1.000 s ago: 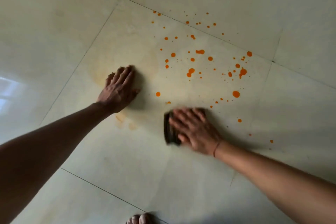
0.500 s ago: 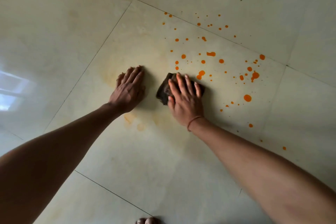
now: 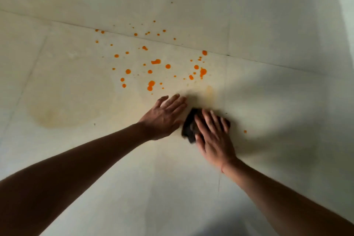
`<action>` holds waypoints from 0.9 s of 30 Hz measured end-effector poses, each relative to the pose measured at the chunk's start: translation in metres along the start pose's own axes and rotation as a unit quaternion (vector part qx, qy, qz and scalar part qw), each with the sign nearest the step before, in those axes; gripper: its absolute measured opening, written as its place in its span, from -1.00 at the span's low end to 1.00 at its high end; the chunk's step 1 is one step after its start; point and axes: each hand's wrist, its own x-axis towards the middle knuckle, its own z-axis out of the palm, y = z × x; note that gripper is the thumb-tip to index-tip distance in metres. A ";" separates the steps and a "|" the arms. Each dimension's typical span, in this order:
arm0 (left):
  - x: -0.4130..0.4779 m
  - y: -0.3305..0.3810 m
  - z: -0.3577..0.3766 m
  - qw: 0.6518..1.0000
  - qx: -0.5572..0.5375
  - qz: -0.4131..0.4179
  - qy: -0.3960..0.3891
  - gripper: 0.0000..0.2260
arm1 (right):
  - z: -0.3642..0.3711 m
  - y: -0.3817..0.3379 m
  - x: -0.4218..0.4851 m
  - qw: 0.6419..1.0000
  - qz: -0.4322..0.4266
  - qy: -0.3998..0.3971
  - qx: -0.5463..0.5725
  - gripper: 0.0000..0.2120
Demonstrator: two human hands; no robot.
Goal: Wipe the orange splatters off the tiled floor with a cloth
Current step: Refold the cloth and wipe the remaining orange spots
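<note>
Orange splatters [image 3: 151,83] dot the pale tiled floor [image 3: 268,25] beyond my hands, with one stray drop [image 3: 245,131] off to the right. My right hand [image 3: 213,136] lies flat on a dark crumpled cloth [image 3: 188,126], pressing it onto the tile; most of the cloth is hidden under the palm and fingers. My left hand [image 3: 164,118] rests flat on the floor with fingers apart, right beside the cloth's left edge. A faint orange smear [image 3: 209,90] shows just above the cloth.
A large yellowish wiped stain [image 3: 63,105] spreads over the tile to the left. Dark grout lines [image 3: 172,43] cross the floor behind the splatters. A pale wall or edge [image 3: 346,5] rises at the far right.
The view has swung left and forward. My right hand has slid the cloth to the right, below the splatters, leaving a faint smear. My left hand now sits close against the cloth.
</note>
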 end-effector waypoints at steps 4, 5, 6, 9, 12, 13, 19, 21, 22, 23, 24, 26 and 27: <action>0.013 0.004 0.006 0.999 0.016 0.051 -0.009 -0.42 | -0.009 0.060 0.016 0.989 0.144 0.029 -0.004 -0.44; 0.018 0.007 0.006 0.999 0.013 0.051 -0.005 -0.42 | -0.011 0.059 0.027 0.979 0.202 0.027 0.000 -0.43; 0.026 0.011 0.005 0.998 0.010 0.056 0.001 -0.43 | -0.009 0.053 0.026 0.974 0.223 0.038 0.005 -0.43; 0.054 0.029 0.008 0.996 0.000 0.094 -0.002 -0.44 | 0.002 0.035 -0.042 0.991 0.128 0.048 0.007 -0.46; 0.070 0.051 0.017 0.992 -0.004 0.123 -0.021 -0.44 | -0.002 0.086 -0.077 0.988 0.143 0.050 -0.003 -0.47; 0.074 0.055 0.020 0.991 0.000 0.130 -0.022 -0.44 | -0.006 0.106 -0.065 0.977 0.210 0.049 -0.007 -0.46; 0.078 0.056 0.030 0.991 0.033 0.130 -0.008 -0.41 | -0.002 0.101 -0.036 0.965 0.251 0.079 0.000 -0.48; 0.077 0.057 0.030 0.991 0.034 0.127 -0.007 -0.41 | 0.001 0.097 -0.077 0.992 0.113 0.050 -0.014 -0.49; 0.077 0.057 0.030 0.991 0.031 0.128 -0.008 -0.41 | -0.001 0.110 -0.080 0.993 0.109 0.049 -0.018 -0.49; 0.077 0.057 0.030 0.991 0.025 0.130 -0.005 -0.41 | -0.003 0.121 -0.070 0.985 0.166 0.053 -0.012 -0.48; 0.077 0.056 0.031 0.991 0.012 0.130 0.000 -0.41 | -0.007 0.129 -0.051 0.958 0.278 0.062 0.007 -0.46; 0.077 0.055 0.029 0.993 -0.036 0.116 0.006 -0.41 | -0.010 0.121 0.003 0.906 0.413 0.083 0.037 -0.41; 0.076 0.053 0.025 0.993 -0.060 0.100 0.015 -0.41 | -0.010 0.103 0.023 0.916 0.392 0.082 0.033 -0.41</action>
